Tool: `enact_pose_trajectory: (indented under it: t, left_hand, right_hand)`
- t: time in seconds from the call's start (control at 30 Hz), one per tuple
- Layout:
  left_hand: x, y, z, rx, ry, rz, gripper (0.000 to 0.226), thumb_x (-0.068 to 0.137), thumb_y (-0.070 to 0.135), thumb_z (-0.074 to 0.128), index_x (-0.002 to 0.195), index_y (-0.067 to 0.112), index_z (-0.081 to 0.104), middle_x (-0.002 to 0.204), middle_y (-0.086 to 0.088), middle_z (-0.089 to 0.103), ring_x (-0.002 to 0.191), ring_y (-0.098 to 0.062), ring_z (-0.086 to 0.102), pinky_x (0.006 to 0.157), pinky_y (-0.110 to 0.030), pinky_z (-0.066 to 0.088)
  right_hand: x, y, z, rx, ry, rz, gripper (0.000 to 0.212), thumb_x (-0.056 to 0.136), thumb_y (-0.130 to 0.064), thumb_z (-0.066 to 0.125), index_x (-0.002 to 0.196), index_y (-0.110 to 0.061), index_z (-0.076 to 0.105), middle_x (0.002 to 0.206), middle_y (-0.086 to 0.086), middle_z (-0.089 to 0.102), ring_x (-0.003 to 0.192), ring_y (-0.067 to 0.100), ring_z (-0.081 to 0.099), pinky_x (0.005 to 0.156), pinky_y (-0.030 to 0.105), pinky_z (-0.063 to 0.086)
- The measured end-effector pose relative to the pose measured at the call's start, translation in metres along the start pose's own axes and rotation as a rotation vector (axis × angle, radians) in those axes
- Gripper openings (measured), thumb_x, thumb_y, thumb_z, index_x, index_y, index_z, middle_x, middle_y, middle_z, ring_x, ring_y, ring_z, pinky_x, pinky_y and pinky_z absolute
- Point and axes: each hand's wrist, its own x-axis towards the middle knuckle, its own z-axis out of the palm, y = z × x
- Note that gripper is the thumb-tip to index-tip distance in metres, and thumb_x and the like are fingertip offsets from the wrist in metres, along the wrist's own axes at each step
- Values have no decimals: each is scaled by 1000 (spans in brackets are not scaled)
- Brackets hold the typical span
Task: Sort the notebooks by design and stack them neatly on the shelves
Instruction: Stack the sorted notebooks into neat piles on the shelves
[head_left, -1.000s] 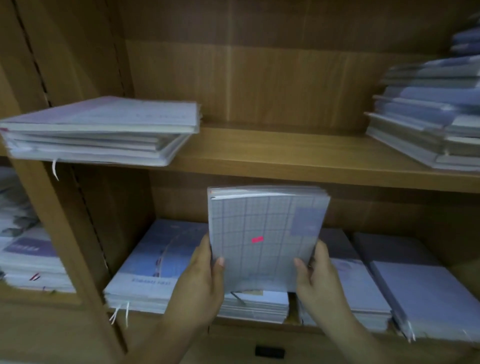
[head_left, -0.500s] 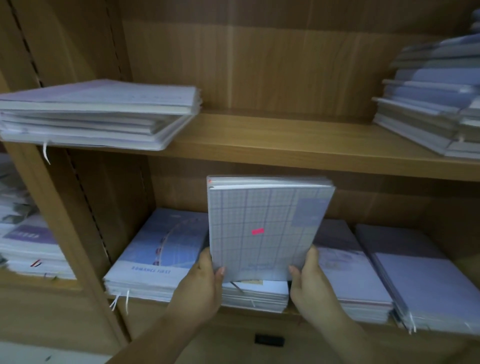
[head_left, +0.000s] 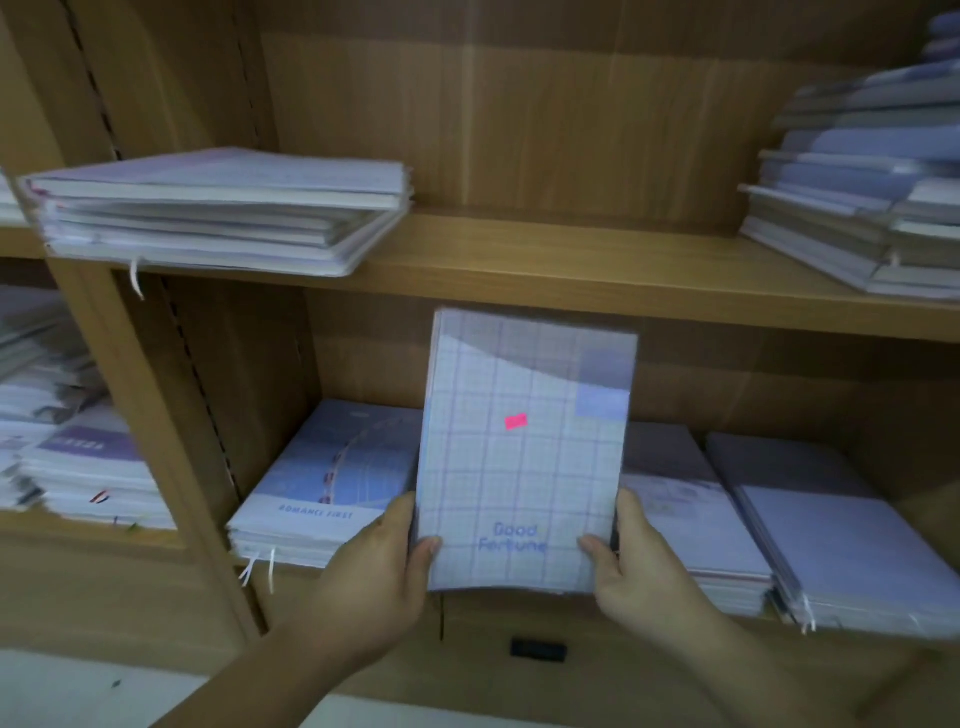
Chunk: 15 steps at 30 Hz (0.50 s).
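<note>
I hold a bundle of checked "Good Fortune" notebooks (head_left: 524, 457) upright in front of the lower shelf, a small pink sticker on its cover. My left hand (head_left: 382, 577) grips its lower left edge, thumb on the cover. My right hand (head_left: 631, 566) grips its lower right edge the same way. Behind it on the lower shelf lie a blue "Romance First" stack (head_left: 322, 493), a pale stack (head_left: 685, 519) and a lilac stack (head_left: 831, 535). The bundle hides whatever lies directly behind it.
The upper shelf board (head_left: 571, 270) bears a white stack (head_left: 218, 208) at the left and a tall blue-grey stack (head_left: 862, 197) at the right, with bare wood between. More notebooks (head_left: 67, 441) fill the left bay beyond the upright panel (head_left: 156, 405).
The bundle has turned more upright and squarer to me, so its "Good Fortune" title now shows. Both hands have slid down to its bottom corners. The view has shifted slightly.
</note>
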Motion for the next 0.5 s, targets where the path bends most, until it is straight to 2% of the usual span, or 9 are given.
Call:
enact_pose_trajectory:
  t: [0.1, 0.17, 0.23, 0.3, 0.37, 0.43, 0.5]
  left_hand:
    - [-14, -3, -7, -180, -13, -43, 27, 103, 43, 45, 127, 33, 53, 113, 20, 65, 99, -3, 62, 80, -26, 51]
    - [-18, -6, -12, -288, 8, -128, 20, 104, 37, 48, 108, 24, 63, 96, 13, 69, 88, -2, 64, 76, -29, 53]
    - [-18, -13, -19, -313, 21, -225, 30, 105, 37, 49, 82, 18, 58, 69, 6, 58, 68, -9, 59, 69, -36, 48]
    - [-19, -19, -29, -336, 49, -302, 41, 106, 39, 47, 74, 13, 52, 62, 3, 46, 61, -13, 51, 64, -36, 43]
    - [-19, -25, -43, -378, 117, -353, 46, 106, 41, 44, 72, 11, 52, 56, 2, 47, 55, -10, 49, 58, -31, 42]
    - [-19, -32, -57, -473, 155, -414, 48, 106, 45, 42, 71, 14, 48, 55, -2, 45, 51, -13, 47, 49, -22, 39]
    - [-17, -43, -67, -599, 147, -499, 48, 106, 50, 39, 74, 16, 49, 64, -9, 43, 57, -19, 44, 49, -25, 37]
  right_hand:
    - [-11, -6, 0, 22, 2, -24, 36, 103, -24, 53, 129, -43, 38, 118, -35, 51, 110, -15, 51, 79, -1, 41]
    - [-12, -12, 5, 36, 10, -29, 28, 104, -25, 51, 126, -41, 48, 116, -32, 57, 111, -15, 53, 80, -1, 41]
    - [-8, -20, 15, 38, 4, -27, 22, 105, -25, 49, 121, -38, 56, 112, -27, 63, 108, -9, 58, 79, 1, 42]
    - [0, -32, 32, 39, -6, -19, 20, 106, -24, 46, 119, -33, 58, 107, -24, 63, 104, -3, 60, 74, 0, 41]
    - [12, -46, 50, 60, 7, -6, 19, 107, -25, 44, 119, -30, 58, 103, -22, 62, 99, -1, 59, 71, 7, 42]
    - [24, -61, 64, 50, 12, 9, 18, 108, -27, 42, 118, -30, 56, 102, -16, 62, 94, 1, 57, 75, 21, 42]
    - [37, -72, 78, 29, -3, -7, 20, 108, -28, 40, 118, -31, 56, 105, -13, 62, 97, 6, 58, 77, 26, 40]
